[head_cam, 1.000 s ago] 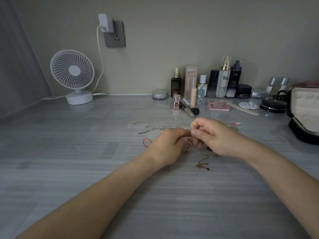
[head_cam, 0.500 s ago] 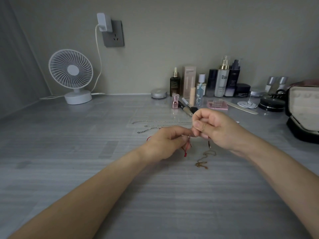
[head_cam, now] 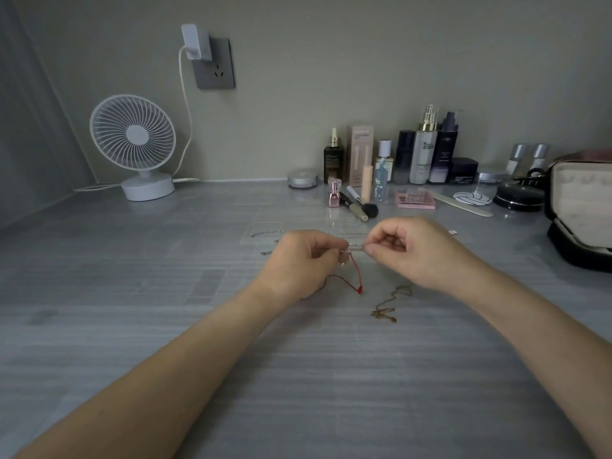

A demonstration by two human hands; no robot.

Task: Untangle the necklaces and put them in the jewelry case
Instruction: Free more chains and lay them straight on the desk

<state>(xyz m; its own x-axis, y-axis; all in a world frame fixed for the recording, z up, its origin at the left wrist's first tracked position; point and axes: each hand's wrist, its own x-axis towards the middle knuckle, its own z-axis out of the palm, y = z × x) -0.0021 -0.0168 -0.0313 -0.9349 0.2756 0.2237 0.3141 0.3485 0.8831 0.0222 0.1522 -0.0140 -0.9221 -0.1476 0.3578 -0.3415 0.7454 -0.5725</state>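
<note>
My left hand (head_cam: 298, 263) and my right hand (head_cam: 414, 251) meet over the grey table, both pinching a short stretch of thin silver chain (head_cam: 352, 248) between them. A red cord necklace (head_cam: 356, 276) hangs from my left fingers and loops down to the table. A gold chain (head_cam: 385, 309) with a small pendant lies loose under my right wrist. Further silver chains (head_cam: 265, 234) lie stretched out behind my hands. The open jewelry case (head_cam: 583, 207), dark outside and cream inside, stands at the right edge.
A white desk fan (head_cam: 134, 144) stands at the back left, its cable running to a wall socket (head_cam: 213, 62). Cosmetic bottles (head_cam: 424, 150), a pink palette (head_cam: 415, 198), brushes (head_cam: 359, 207) and a black compact (head_cam: 518, 197) line the back wall.
My hands have drawn a little apart, stretching the silver chain between them. The red cord has slipped free of the bundle and now hangs below my left fingers.
</note>
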